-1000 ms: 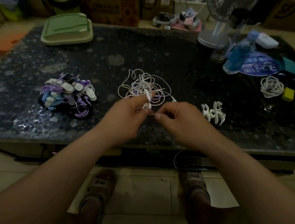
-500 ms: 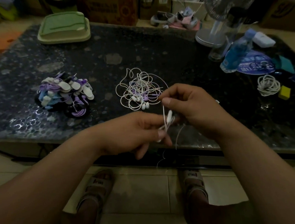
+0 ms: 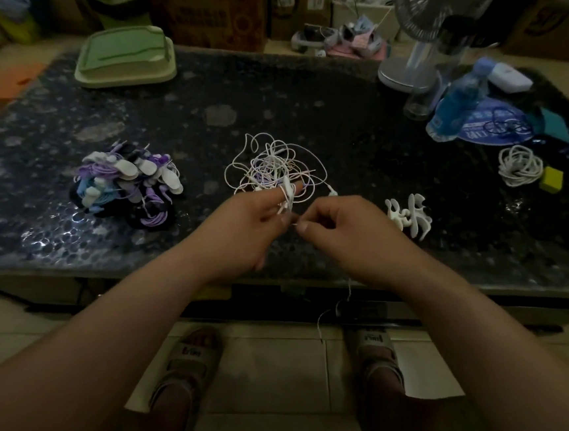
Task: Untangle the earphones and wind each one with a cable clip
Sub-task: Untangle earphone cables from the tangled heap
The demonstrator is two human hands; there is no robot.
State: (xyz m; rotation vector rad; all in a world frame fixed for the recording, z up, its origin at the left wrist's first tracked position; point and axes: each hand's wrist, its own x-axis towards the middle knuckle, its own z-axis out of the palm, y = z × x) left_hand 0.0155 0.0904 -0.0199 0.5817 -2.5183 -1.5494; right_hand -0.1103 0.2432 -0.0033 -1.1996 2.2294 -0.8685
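**Both hands at 1 earphone, just in front of the tangle**

The tangle of earphones (image 3: 272,168), white and purple cords, lies on the dark tabletop (image 3: 301,104). Just in front of it, the left hand (image 3: 249,225) has its thumb and fingers curled round 1 white earphone (image 3: 286,196), which stands up against the tangle's near edge. The right hand (image 3: 347,237), fingertips close to the left's, pinches a thin cord (image 3: 320,329) between thumb and forefinger. A length of the cord hangs below its wrist, past the tabletop edge. Left of the tangle sits a heap of wound earphones (image 3: 125,184). Right of it lie white cable clips (image 3: 410,216), and farther right a coiled cable (image 3: 519,165).
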